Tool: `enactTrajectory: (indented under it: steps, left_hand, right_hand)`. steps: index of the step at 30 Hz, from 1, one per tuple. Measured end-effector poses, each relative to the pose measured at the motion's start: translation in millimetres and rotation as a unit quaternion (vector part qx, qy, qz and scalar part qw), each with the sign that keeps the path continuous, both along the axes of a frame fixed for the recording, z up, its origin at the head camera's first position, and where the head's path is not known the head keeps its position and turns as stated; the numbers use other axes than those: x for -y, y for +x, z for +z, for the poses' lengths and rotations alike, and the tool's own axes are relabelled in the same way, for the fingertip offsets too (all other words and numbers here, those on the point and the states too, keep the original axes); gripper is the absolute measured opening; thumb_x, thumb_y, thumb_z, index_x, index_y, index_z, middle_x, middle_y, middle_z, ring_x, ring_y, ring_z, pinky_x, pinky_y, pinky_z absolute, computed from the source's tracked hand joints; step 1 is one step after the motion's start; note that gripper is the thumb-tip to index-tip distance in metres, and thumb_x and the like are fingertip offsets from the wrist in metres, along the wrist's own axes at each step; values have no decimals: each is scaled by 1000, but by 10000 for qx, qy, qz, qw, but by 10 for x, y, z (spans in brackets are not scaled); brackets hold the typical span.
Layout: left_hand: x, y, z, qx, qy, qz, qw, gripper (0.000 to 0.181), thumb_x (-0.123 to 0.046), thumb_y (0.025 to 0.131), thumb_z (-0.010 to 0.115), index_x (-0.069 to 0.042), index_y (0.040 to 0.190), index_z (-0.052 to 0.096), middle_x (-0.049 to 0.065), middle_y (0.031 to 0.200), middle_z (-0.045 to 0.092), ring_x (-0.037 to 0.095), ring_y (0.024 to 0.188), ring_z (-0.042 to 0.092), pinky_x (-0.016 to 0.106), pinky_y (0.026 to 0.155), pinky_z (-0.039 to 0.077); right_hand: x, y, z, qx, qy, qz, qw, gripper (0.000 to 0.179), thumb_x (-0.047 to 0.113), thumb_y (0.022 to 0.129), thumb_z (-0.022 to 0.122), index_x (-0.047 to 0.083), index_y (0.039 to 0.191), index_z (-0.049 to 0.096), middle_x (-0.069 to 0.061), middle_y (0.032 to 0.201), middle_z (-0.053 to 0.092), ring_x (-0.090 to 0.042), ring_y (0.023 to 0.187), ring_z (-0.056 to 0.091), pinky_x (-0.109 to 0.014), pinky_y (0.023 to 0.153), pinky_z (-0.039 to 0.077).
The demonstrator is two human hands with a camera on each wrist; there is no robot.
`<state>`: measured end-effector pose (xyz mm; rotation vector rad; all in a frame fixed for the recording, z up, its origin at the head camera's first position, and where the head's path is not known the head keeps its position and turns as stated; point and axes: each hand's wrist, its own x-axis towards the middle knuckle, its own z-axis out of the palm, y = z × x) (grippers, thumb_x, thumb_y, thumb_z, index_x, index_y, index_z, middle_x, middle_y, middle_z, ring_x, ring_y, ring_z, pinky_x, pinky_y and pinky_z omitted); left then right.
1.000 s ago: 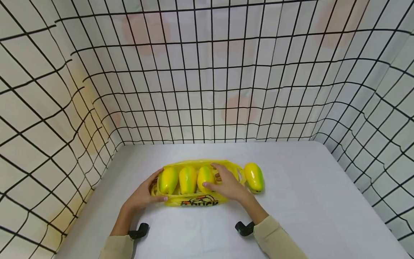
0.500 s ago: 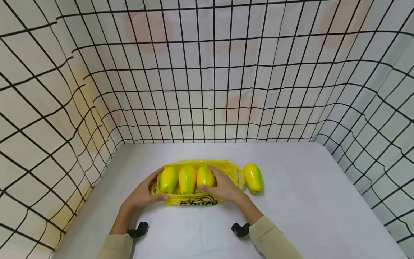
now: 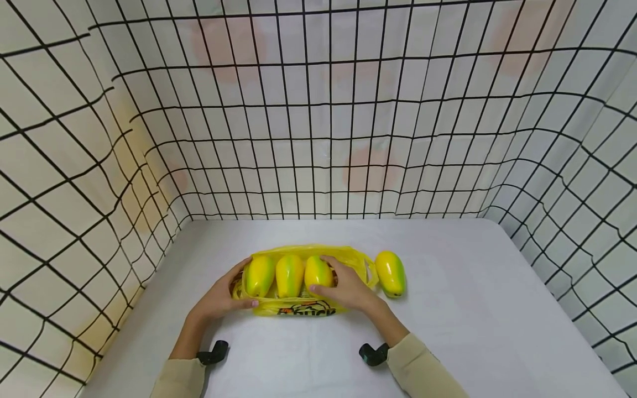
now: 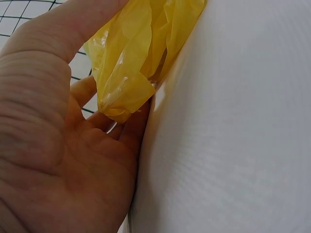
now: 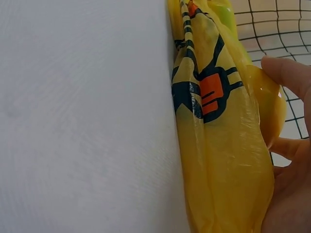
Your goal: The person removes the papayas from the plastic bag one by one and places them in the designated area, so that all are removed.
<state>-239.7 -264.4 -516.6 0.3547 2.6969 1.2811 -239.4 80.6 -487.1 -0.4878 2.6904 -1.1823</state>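
Note:
Three glossy yellow-green papayas lie side by side in a yellow plastic bag (image 3: 278,307) on the table, in the head view. My left hand (image 3: 219,297) holds the bag's left end, thumb at the front and fingers round the side. In the left wrist view, gathered yellow plastic lies between that thumb and the fingers. The right hand (image 3: 348,287) grips the rightmost papaya (image 3: 317,273) in the bag, its thumb in front and fingers behind. The left papaya (image 3: 260,276) and the middle papaya (image 3: 288,276) lie near the left hand.
Another papaya (image 3: 390,273) lies on the white table (image 3: 478,298), just right of the bag's handle loop. Black wire mesh (image 3: 328,138) stands at the back and both sides, with pale cloth behind it. Dark camera mounts (image 3: 373,354) sit at the wrists.
My right hand has moved slightly left and closed round the rightmost papaya in the bag. The left hand and the papaya outside the bag have stayed in place.

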Motion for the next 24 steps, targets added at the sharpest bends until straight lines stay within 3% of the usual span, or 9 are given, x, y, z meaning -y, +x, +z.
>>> enactTrajectory:
  steps: [14,24]
  left_hand:
    - [2,4,8,61,65,-7,10000,108,-50,65,85,-44,151,21,5,160,27,35,146,27,65,114,24]
    - [-8,-4,0,64,23,38,10000,110,-52,63,85,-42,152,21,4,159,28,33,145,29,65,114,23]
  right_hand:
    - [-116,59,101,-59,-58,-241,9997,90,66,77,68,31,151,30,1,152,41,-25,133,46,-54,107,42]
    - [-240,90,181,-56,-348,-251,9991,82,62,78,70,38,148,35,0,139,53,-21,111,59,-41,92,53]
